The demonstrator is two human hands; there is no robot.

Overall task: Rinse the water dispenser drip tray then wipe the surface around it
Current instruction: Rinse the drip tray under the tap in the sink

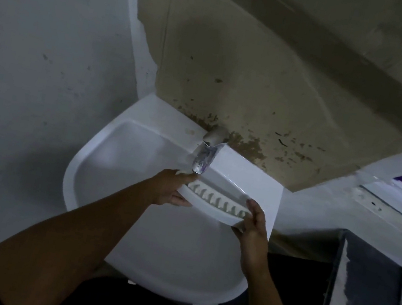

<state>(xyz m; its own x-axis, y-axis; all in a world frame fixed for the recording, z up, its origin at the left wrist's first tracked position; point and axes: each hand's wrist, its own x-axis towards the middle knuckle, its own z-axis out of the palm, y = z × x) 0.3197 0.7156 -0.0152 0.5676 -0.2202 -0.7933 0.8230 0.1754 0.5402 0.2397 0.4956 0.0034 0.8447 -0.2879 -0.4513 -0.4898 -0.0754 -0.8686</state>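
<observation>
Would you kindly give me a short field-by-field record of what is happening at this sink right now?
place: white sink against a stained wall
tray: white drip tray, slotted side showing, held over the basin just below the faucet
left hand: left hand grips the tray's left end
right hand: right hand grips the tray's right end
water: cannot tell whether it is running
stage: tray at the faucet for rinsing; no cloth in view
</observation>
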